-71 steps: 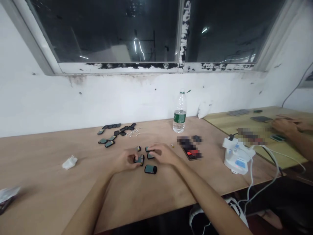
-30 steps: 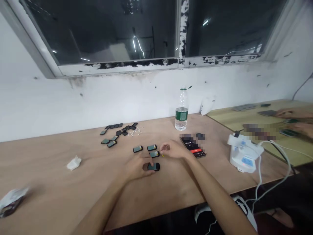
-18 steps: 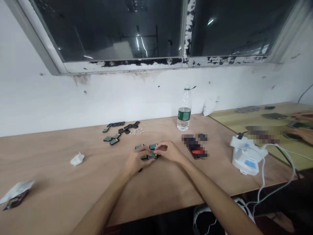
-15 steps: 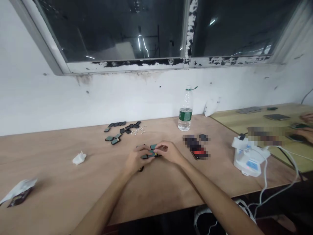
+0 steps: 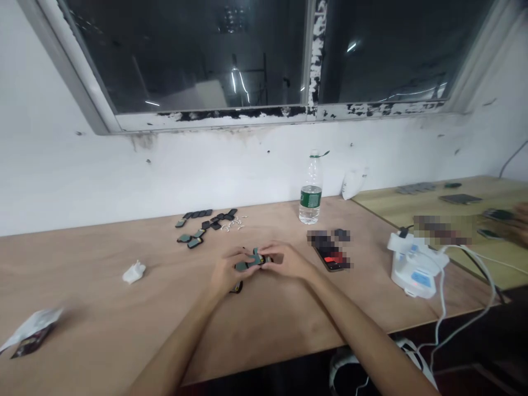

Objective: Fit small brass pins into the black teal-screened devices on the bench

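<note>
My left hand is closed round the left end of a small grey-green piece with black edges, just above or on the table. From the other side, my right hand pinches the right end of this piece, near a yellow spot. Fingers hide part of it, and I cannot tell whether it is one piece or several joined. A similar dark piece lies beside my left wrist. Further back is a loose group of such black-edged pieces, with small white bits scattered to their right.
A water bottle stands near the wall, and a phone lies right of my hands. A white power strip with cables sits at the right. Crumpled tissue and a torn wrapper lie left. Another person's hand is at far right.
My right fingers have closed lower round the right end of the piece, which has shifted slightly. The camera view has moved a little. The other person's hand has moved too.
</note>
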The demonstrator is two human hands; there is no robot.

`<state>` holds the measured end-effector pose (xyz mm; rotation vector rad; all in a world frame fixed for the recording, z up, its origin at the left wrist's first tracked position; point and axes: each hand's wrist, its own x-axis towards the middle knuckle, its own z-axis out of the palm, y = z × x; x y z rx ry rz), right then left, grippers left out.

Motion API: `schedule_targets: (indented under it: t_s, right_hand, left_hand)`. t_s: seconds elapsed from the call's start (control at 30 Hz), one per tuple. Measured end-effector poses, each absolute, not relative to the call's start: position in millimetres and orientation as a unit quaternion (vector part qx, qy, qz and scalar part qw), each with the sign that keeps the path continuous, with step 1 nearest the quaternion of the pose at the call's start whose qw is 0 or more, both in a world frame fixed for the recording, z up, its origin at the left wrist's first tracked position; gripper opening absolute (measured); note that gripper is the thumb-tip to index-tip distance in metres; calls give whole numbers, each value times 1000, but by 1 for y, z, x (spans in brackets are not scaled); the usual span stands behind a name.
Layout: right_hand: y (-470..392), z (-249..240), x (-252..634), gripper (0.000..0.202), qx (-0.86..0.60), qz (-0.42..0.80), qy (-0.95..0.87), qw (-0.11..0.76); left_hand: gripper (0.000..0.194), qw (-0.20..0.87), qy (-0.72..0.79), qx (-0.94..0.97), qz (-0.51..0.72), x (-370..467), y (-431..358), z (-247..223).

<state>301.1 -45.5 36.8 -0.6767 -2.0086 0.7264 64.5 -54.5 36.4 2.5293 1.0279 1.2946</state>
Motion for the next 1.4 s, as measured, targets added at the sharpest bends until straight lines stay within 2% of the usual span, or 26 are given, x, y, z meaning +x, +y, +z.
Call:
schedule_targets:
  t_s: [0.07, 0.2, 0.33, 0.43, 0.6, 0.73, 0.77, 0.87, 0.93, 1.03, 1.23, 1.4]
  right_hand:
    - [-42, 41, 310, 34, -301, 290, -789, 451]
    - [-26, 39, 330, 27, -403, 238, -719, 513]
    - [-9, 27, 343, 23, -458, 190, -695, 520]
    - [-4, 20, 345, 22, -470, 190, -691, 516]
    - [-9, 18, 341, 21, -464, 200, -719, 477]
    - [-19, 23, 335, 20, -442, 218, -761, 422]
    - [-22, 24, 333, 19, -430, 226, -770, 413]
    - [-29, 24, 323, 18, -380, 253, -790, 409]
    - [-33, 21, 316, 22, -339, 265, -799, 421]
    - [-36, 14, 307, 30, -282, 274, -817, 422]
    - [-36, 5, 304, 65, -283, 291, -844, 351]
    - [-34, 6, 309, 61, -282, 299, -847, 338]
  left_hand:
    - [17, 77, 345, 842, 406, 65, -55, 35]
    - [19, 134, 326, 870, 345, 71, -58, 28]
    - [25, 180, 324, 887, 276, 79, -62, 23]
    - [32, 188, 323, 887, 270, 80, -62, 29]
    - [29, 182, 374, 859, 299, 50, -50, 48]
    - [25, 204, 409, 860, 227, 6, -36, 54]
    - [32, 213, 403, 864, 214, -2, -34, 54]
    - [75, 227, 386, 877, 175, -13, -32, 54]
    - [91, 221, 392, 881, 146, -10, -33, 52]
    - [97, 204, 410, 880, 125, 0, -35, 45]
    - [103, 199, 422, 873, 139, 12, -37, 27]
    - [95, 199, 428, 867, 163, 24, -39, 23]
